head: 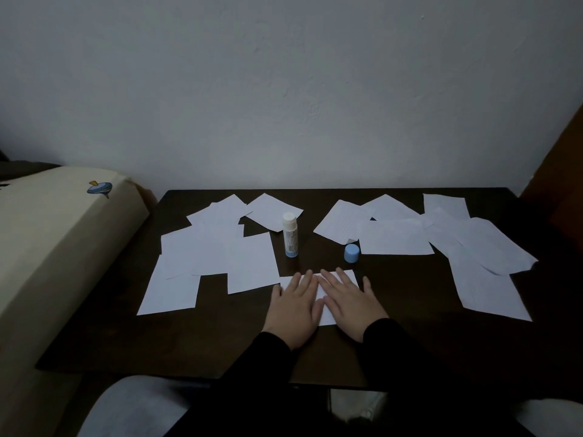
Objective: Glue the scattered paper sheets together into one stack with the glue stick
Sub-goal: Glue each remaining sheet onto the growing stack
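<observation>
Both flat, holding nothing, the left hand (295,305) and right hand (350,302) press the stack (326,316). Next (I think): grab the glue stick (290,234) at 12 o'clock.

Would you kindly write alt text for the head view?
Both hands, left and right, press flat on a white paper sheet on a dark table. Behind them stand an uncapped glue stick and its blue cap, with scattered sheets on both sides.

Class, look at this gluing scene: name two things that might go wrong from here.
1. The glue stick stands upright and uncapped, its cap beside it; it may dry out or get knocked over.
2. Both hands press one sheet; pressing unevenly could crease it.
</observation>
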Available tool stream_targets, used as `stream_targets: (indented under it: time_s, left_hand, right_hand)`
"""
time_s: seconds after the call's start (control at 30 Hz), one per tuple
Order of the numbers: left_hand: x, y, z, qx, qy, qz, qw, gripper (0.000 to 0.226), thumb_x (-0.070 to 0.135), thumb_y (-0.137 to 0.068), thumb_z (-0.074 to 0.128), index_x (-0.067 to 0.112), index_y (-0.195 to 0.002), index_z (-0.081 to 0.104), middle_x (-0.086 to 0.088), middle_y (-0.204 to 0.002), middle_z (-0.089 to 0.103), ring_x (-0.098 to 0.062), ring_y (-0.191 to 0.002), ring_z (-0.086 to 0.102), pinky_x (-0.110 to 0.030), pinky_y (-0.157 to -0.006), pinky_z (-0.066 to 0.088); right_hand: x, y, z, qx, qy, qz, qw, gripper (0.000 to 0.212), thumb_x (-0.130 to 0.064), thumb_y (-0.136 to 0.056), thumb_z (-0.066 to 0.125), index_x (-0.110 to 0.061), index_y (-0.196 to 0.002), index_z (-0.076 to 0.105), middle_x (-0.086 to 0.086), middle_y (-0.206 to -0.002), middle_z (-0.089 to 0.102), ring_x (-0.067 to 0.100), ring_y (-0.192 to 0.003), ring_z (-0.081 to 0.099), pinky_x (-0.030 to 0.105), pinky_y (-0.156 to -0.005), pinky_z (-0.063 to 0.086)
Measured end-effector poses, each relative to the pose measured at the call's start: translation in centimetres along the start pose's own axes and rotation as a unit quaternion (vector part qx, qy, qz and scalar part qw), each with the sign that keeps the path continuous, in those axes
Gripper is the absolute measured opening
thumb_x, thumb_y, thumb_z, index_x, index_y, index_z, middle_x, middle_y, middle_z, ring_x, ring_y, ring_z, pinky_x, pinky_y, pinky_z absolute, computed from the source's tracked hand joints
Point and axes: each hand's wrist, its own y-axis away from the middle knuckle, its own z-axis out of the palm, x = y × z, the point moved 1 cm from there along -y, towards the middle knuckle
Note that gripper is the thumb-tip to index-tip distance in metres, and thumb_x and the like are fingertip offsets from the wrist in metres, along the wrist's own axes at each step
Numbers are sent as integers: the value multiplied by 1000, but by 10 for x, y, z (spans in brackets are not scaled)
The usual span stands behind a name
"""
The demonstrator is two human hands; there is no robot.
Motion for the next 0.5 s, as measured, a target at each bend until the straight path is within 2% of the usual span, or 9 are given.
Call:
stream_targets:
  time_s: [0.2, 0.37, 0.5]
  left_hand:
    - [-3, 1, -3, -36, -2, -56, 998, 62, 49, -102, 17, 19, -155, 5, 2, -163, 0, -14, -150, -1, -45, -119, 4]
    - [0, 5, -4, -46, -3, -106, 993, 70, 54, -100, 16, 12, -154, 2, -5, -163, -1, -20, -150, -2, -45, -119, 4]
    - [-2, 6, -6, -66, 14, -114, 991, 74, 57, -99, 18, 10, -154, 1, -7, -163, -2, -22, -150, -3, -45, -119, 5]
  right_hand:
    - [0, 1, 4, -11, 14, 31, 999, 54, -46, -102, 12, -35, -152, -5, -15, -159, -12, 10, -146, -11, 56, -115, -3]
    - [-3, 6, 7, 4, -20, 107, 994, 62, -52, -100, 14, -26, -153, -6, -10, -159, -14, 11, -146, -13, 55, -114, -5]
    - [-6, 10, 8, 6, -39, 144, 989, 68, -55, -98, 15, -21, -153, -7, -5, -160, -15, 13, -146, -13, 54, -115, -3]
